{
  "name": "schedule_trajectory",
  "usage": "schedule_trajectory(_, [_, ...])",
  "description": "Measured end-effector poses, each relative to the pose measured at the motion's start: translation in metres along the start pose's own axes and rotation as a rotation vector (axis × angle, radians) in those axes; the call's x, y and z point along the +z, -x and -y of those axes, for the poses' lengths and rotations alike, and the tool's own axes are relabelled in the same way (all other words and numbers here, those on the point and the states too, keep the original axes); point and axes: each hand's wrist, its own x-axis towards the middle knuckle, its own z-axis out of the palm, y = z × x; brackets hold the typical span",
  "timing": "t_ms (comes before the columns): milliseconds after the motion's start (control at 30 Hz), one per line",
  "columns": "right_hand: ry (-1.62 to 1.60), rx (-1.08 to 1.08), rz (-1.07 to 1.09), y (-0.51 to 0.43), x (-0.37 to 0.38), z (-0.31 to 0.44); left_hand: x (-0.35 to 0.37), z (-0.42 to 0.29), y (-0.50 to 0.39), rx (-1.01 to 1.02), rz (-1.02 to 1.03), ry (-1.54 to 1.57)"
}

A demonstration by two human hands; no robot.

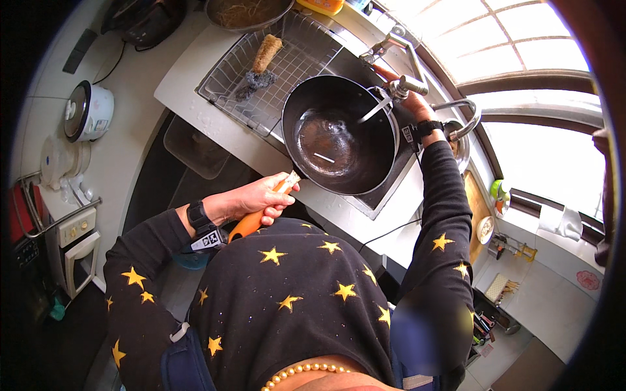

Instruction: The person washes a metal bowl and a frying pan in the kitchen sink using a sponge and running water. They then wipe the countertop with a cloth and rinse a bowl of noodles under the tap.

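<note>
My left hand (249, 199) is closed around the orange handle (247, 225) of a deep dark pan (340, 134), which is over the sink. Water runs from the spout of a metal faucet (403, 88) into the pan, where some water lies on the bottom. Beyond the pan's far right rim, my right hand (415, 105) is at the faucet, its fingers partly hidden behind the spout; whether it grips anything is unclear. A wire basket (303, 49) in the sink holds a tan scrubber (268, 53) and grey scouring wool (259, 80).
A metal bowl (249, 22) stands at the basket's far end. On the left counter is a white rice cooker (90, 111). A curved metal pipe (464, 105) rises beside my right wrist. A window (508, 39) borders the sink, and a wooden board (472, 210) lies to the right.
</note>
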Motion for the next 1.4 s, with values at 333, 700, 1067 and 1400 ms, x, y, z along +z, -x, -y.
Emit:
schedule_trajectory(333, [0.827, 0.201, 0.110, 0.062, 0.078, 0.115, -0.004, 0.000, -0.008, 0.020, 0.040, 0.040])
schedule_trajectory(700, [0.894, -0.513, 0.373, -0.123, 0.220, 0.177, -0.011, 0.010, 0.008, 0.026, 0.085, 0.024])
schedule_trajectory(1067, [0.876, 0.171, 0.494, -0.210, 0.297, 0.154, -0.020, 0.024, 0.006, 0.099, 0.092, -0.083])
schedule_trajectory(1400, [0.733, -0.398, 0.365, -0.188, 0.223, 0.230, -0.009, 0.010, 0.006, 0.047, 0.048, -0.029])
